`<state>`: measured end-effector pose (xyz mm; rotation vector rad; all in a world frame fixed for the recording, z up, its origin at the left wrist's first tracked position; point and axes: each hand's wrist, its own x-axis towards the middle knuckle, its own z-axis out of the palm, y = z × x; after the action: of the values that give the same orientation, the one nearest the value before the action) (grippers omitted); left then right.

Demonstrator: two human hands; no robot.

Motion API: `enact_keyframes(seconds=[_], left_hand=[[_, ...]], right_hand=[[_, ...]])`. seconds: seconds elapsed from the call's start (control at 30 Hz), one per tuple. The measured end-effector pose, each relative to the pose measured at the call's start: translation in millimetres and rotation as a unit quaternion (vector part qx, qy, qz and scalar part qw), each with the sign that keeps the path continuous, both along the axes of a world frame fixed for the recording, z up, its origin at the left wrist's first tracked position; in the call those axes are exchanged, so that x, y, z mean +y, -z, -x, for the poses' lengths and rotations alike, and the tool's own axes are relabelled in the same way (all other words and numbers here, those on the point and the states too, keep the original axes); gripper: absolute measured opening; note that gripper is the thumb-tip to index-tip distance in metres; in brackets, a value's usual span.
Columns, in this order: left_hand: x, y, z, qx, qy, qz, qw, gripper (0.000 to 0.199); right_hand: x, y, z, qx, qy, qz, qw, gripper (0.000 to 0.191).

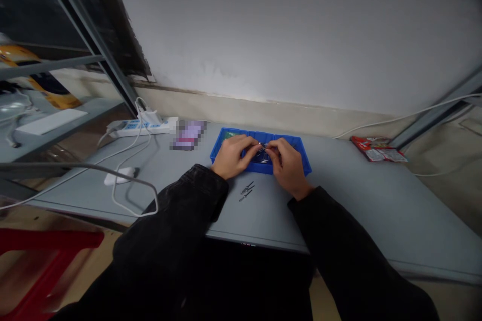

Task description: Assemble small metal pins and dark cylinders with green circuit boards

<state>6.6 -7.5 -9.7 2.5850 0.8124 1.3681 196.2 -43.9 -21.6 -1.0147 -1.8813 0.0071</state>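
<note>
Over the tray (pixel 259 167), left hand (pixel 235 156) and right hand (pixel 289 165) pinch a pin (pixel 263 148) at their fingertips; loose pins (pixel 246 191) lie on the desk (pixel 259 225), apart from the grip.

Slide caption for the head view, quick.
Left hand and right hand close together over a blue tray, with loose metal pins on the grey table.

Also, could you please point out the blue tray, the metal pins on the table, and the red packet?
Blue tray (pixel 260 167), head view: its front wall.
Metal pins (pixel 247 189), head view: middle of one pin.
Red packet (pixel 377 150), head view: its printed side.
</note>
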Motion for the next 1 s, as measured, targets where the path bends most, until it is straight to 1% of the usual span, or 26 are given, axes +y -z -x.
enact_keyframes(seconds=[0.2, 1.0], left_hand=[[-0.1, -0.4, 0.0, 0.0, 0.001, 0.0, 1.0, 0.026], [-1.0, -0.6, -0.4, 0.005, -0.006, 0.005, 1.0, 0.027]], right_hand=[[0.3, -0.1, -0.5, -0.004, 0.001, -0.002, 1.0, 0.01], [-1.0, -1.9, 0.4, -0.006, 0.003, 0.002, 1.0, 0.014]])
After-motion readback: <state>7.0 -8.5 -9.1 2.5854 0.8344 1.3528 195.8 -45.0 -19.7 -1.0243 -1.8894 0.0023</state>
